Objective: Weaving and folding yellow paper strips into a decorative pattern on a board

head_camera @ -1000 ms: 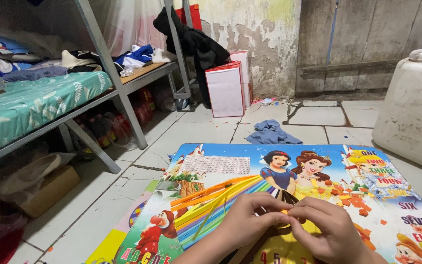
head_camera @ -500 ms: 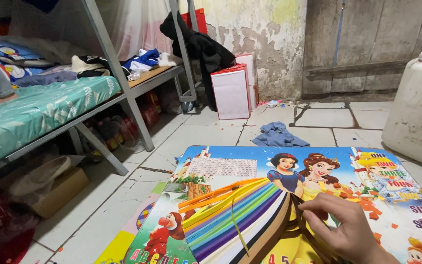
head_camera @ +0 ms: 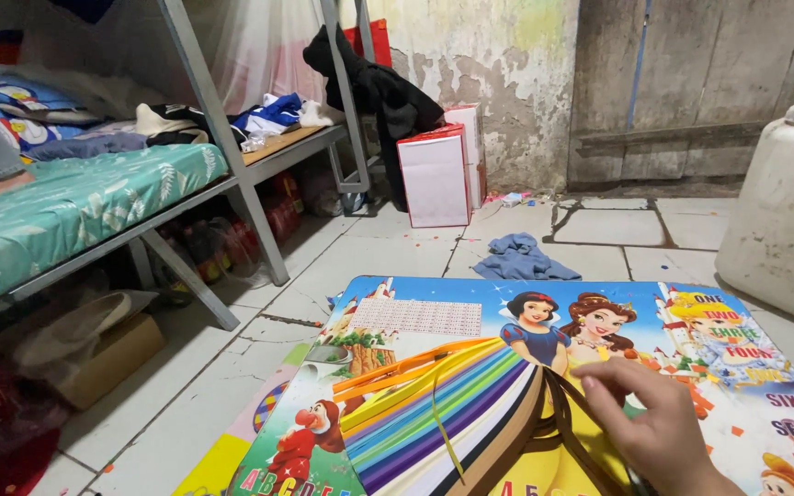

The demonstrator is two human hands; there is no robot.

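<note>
Here the right hand (head_camera: 659,427) rests on a fan of thin coloured paper strips (head_camera: 434,409), spread across a low table (head_camera: 746,367) whose top is printed with cartoon figures and letters. Its fingers (head_camera: 613,390) press lightly on the brown and black end of the fan; the grip is narrow, fingertips drawn close, though whether a strip is actually pinched between them cannot be told. The left hand is out of view.

As for the work, the strips lie sorted by colour in one fan, orange and yellow through green, blue and purple to white and brown. One yellow-green strip (head_camera: 443,427) has come loose and curls across the others. Nothing folded or finished shows on the table, only a few small orange scraps (head_camera: 735,430) at the right, so by my reckoning most of the work remains.

Further out, a large whitish plastic jerrycan (head_camera: 783,211) stands on the tiled floor (head_camera: 379,257) to the right, capped; its contents cannot be seen. A red-and-white paper bag (head_camera: 434,174) stands by the wall, contents hidden. A blue cloth (head_camera: 521,259) lies crumpled on the floor, and a cardboard box (head_camera: 103,354) sits under the metal-framed bed (head_camera: 75,197) on the left.
</note>
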